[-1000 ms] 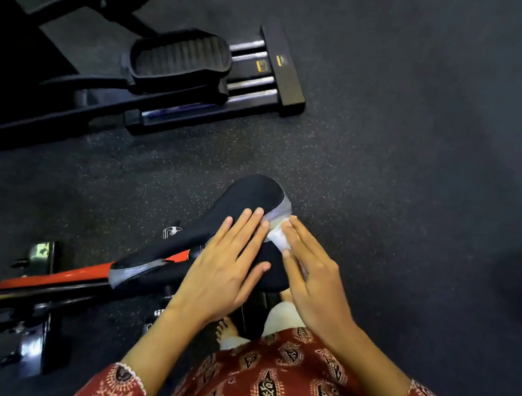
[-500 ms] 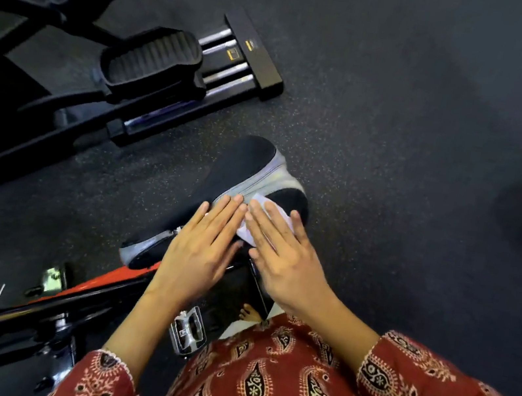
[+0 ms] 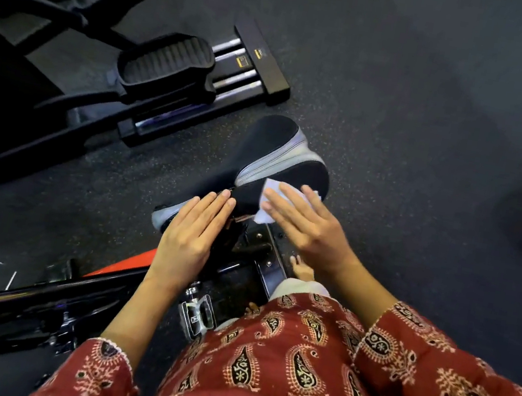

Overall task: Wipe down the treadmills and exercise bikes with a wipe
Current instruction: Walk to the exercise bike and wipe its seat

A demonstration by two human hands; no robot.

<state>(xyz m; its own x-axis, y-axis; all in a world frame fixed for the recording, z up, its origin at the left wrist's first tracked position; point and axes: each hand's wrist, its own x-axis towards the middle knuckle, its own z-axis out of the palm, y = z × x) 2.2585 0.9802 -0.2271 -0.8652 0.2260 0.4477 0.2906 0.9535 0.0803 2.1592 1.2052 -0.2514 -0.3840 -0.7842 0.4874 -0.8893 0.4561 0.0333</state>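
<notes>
Pressing wipe (image 3: 269, 188) flat onto seat (image 3: 272, 141) with right hand (image 3: 303, 225), fingers straight, slightly spread. Wipe sits on the seat's wide end, near edge, mostly under the fingers. Left hand (image 3: 192, 231) flat, fingers together, resting on the seat's narrow part just beside the right hand, not touching wipe. Seat is black with a grey stripe. Red frame (image 3: 123, 270) under left forearm. Elliptical pedal (image 3: 168, 61) on floor (image 3: 407, 101) beyond, apart from seat.
</notes>
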